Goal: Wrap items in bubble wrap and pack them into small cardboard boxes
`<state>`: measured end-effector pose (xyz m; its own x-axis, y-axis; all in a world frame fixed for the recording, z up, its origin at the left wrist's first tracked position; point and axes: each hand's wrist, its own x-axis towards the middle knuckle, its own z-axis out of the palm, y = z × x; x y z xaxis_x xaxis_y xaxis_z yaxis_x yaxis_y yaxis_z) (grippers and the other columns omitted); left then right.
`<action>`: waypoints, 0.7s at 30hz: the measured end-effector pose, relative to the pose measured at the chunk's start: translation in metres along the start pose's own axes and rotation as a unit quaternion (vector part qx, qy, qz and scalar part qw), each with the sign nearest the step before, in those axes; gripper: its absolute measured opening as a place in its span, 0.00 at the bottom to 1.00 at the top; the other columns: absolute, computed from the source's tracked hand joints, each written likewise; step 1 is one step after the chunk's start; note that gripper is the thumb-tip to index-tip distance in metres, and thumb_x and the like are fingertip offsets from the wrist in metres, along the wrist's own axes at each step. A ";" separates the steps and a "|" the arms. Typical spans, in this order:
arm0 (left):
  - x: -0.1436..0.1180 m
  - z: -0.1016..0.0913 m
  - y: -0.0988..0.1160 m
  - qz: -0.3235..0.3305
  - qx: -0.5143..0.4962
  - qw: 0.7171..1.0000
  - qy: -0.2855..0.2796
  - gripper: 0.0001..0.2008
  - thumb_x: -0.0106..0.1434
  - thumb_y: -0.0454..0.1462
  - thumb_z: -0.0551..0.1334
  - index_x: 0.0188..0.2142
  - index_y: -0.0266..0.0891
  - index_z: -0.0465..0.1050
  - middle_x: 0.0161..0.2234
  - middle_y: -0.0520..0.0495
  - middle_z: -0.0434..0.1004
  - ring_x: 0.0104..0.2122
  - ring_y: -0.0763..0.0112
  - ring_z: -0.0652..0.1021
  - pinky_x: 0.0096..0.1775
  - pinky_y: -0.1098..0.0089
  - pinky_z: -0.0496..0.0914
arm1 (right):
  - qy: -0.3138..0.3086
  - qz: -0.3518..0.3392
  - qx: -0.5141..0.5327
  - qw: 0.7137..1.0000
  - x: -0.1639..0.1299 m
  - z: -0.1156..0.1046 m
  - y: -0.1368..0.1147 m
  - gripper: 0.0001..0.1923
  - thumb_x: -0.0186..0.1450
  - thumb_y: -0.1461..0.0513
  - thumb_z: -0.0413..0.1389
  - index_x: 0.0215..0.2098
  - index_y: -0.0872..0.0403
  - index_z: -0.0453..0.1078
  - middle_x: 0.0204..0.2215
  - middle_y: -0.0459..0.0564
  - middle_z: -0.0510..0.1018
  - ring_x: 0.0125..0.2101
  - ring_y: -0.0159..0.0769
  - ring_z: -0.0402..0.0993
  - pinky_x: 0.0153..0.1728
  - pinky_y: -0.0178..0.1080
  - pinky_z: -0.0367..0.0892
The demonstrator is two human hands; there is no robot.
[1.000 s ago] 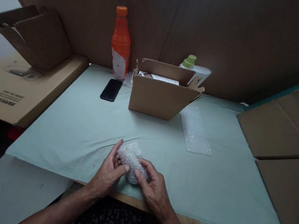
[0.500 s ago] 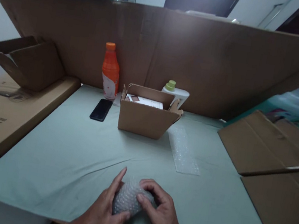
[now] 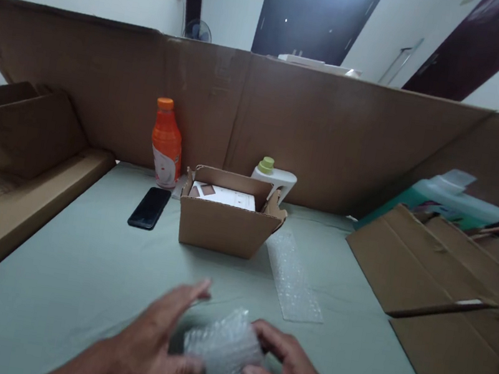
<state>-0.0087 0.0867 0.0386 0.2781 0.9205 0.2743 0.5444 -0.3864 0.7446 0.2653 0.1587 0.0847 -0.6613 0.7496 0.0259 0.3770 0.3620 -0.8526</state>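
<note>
A bundle of bubble wrap (image 3: 225, 354) is near the table's front edge; whatever is inside cannot be made out. My right hand (image 3: 291, 370) pinches its right side between thumb and fingers. On the other side my left hand (image 3: 154, 336) is spread, fingers raised away from the wrap and thumb close to its left edge, slightly blurred. Farther back lies a flat strip of bubble wrap (image 3: 294, 282), beside an open cardboard box (image 3: 221, 227) that has a white box (image 3: 224, 196) in it.
A black phone (image 3: 149, 208) lies in front of an orange bottle (image 3: 167, 145). Behind the box stands a white bottle with a green cap (image 3: 274, 175). Cardboard boxes flank the table (image 3: 88, 275), with a teal jug (image 3: 447, 196) at right. A cardboard wall (image 3: 315, 128) closes the back.
My left hand has come away from the bundle and opened out to the left. The bundle has turned in my right hand. The view has tilted up, so everything sits lower.
</note>
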 end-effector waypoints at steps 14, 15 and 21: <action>0.134 -0.075 -0.035 0.105 0.333 0.910 0.224 0.15 0.67 0.28 0.55 0.52 0.34 0.73 0.43 0.38 0.80 0.53 0.49 0.72 0.54 0.49 0.70 | 0.137 0.159 -0.506 0.837 0.174 -0.122 -0.064 0.10 0.58 0.60 0.56 0.35 0.55 0.76 0.33 0.55 0.81 0.33 0.44 0.76 0.30 0.38 0.62; 0.134 -0.074 -0.036 0.107 0.330 0.910 0.227 0.15 0.67 0.28 0.56 0.51 0.34 0.73 0.42 0.39 0.80 0.53 0.49 0.72 0.53 0.49 0.70 | 0.107 0.179 -0.554 0.806 0.179 -0.119 -0.071 0.11 0.58 0.61 0.55 0.36 0.56 0.77 0.35 0.57 0.82 0.35 0.45 0.77 0.30 0.38 0.61; 0.129 -0.079 -0.030 0.109 0.328 0.907 0.239 0.15 0.65 0.29 0.59 0.51 0.34 0.73 0.44 0.38 0.80 0.53 0.47 0.72 0.53 0.45 0.70 | 0.055 0.197 -0.570 0.796 0.190 -0.116 -0.090 0.10 0.59 0.60 0.55 0.34 0.55 0.77 0.33 0.57 0.82 0.33 0.42 0.75 0.27 0.37 0.57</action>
<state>-0.0514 0.2220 0.0995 0.1461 0.6767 0.7216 0.9153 -0.3692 0.1608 0.1804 0.3330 0.2267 -0.3081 0.9510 -0.0270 0.9261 0.3063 0.2201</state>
